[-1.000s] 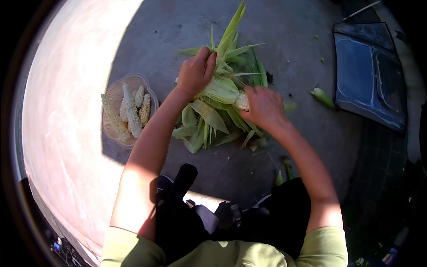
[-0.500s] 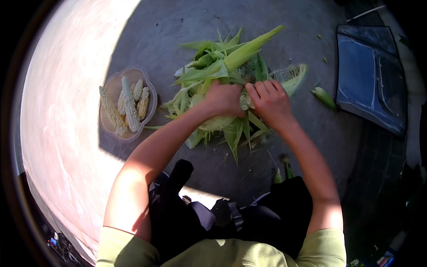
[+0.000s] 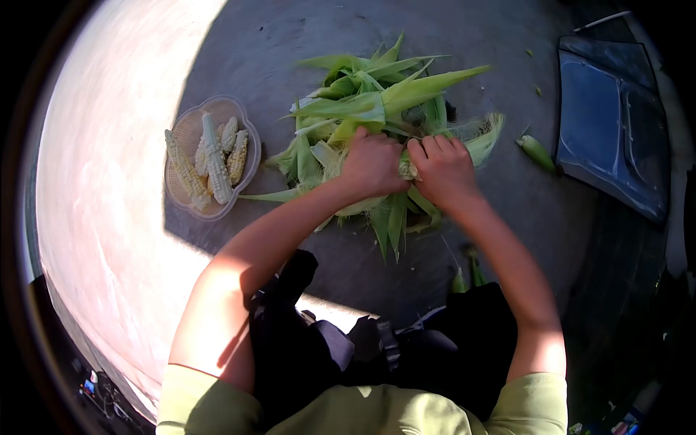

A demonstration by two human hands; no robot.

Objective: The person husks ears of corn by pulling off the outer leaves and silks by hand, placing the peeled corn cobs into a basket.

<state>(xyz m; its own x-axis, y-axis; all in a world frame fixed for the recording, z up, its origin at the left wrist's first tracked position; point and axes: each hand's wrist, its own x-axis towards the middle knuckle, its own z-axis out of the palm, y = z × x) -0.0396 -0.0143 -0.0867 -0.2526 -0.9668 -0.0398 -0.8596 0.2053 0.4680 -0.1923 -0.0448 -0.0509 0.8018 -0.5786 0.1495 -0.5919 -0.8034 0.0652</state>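
Observation:
An ear of corn (image 3: 407,170) with pale kernels shows between my two hands, over a heap of green corn husks (image 3: 351,90). My left hand (image 3: 371,163) is closed round the ear and its peeled-back husk. On the ear's other side my right hand (image 3: 446,165) is closed, fingers bent over its end and the silk there. Long husk leaves spread above and below the hands. Much of the ear is hidden by my fingers. Pale silk and a husk tip (image 3: 487,138) stick out to the right of my right hand.
A scalloped plastic basket (image 3: 254,156) at the left holds several husked corn cobs (image 3: 215,163). An unhusked ear (image 3: 536,152) lies at the right beside a dark blue panel-like object (image 3: 591,123). More green ears (image 3: 475,268) lie near my right knee. Sunlight falls on the concrete floor (image 3: 116,181).
The whole view has shifted slightly. The big husk leaf above my hands now points lower and further right. Both hands keep their hold, and more kernels show between them.

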